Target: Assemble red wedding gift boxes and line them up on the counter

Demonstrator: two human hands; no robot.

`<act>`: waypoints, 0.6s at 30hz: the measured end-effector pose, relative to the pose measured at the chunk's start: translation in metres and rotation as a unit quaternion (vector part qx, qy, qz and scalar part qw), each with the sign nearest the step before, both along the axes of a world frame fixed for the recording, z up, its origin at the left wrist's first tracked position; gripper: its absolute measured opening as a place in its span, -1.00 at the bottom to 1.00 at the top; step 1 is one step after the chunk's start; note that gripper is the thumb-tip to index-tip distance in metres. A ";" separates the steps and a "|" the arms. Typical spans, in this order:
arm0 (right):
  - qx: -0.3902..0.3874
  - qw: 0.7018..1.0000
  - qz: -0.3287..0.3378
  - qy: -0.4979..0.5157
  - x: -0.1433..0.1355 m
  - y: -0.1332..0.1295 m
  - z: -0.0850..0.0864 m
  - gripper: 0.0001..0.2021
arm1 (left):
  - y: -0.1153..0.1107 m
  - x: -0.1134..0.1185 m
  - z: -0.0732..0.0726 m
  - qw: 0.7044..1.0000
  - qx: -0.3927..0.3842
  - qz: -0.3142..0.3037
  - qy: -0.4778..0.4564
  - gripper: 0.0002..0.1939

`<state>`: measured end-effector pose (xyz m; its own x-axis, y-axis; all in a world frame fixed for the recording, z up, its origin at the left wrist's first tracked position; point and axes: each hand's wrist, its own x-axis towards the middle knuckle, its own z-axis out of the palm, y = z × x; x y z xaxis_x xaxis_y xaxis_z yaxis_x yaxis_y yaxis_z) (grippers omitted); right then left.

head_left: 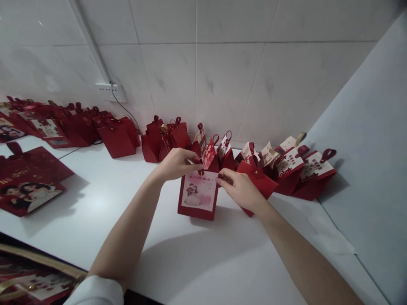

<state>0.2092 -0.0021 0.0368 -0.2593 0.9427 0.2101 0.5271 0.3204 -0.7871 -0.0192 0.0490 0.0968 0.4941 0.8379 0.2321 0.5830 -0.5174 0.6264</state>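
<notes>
A small red gift box [197,214] with a pale pink front, printed with a bridal couple, stands upright on the white table in front of me. My left hand [176,163] comes in from the left, its fingers pinched at the top of this box by the ribbon loop. At the upper right edge of the same box, the fingertips of my right hand [241,188] are closed on its side. Just behind my right hand is a plain red gift box [262,180] with a ribbon loop, partly covered by that hand.
Several red and cream gift boxes [289,163] line the tiled wall to the right. More red boxes [76,127] crowd the back left, below a socket strip [110,92]. A red box with a couple's picture [32,180] lies at left. A cardboard carton [41,260] sits below the table edge.
</notes>
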 end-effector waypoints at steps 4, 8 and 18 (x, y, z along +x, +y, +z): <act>-0.028 0.999 0.004 0.042 0.015 -0.001 0.013 -0.82 | -0.003 0.010 -0.006 0.988 -0.083 -0.017 -0.128 -0.65; -0.024 0.990 -0.001 0.141 0.031 -0.005 0.027 -0.80 | -0.009 0.018 -0.007 0.954 -0.226 -0.049 -0.190 -0.60; 0.045 0.994 0.003 0.098 0.040 -0.036 0.052 -0.79 | -0.033 0.038 0.003 0.913 -0.244 -0.063 -0.321 -0.73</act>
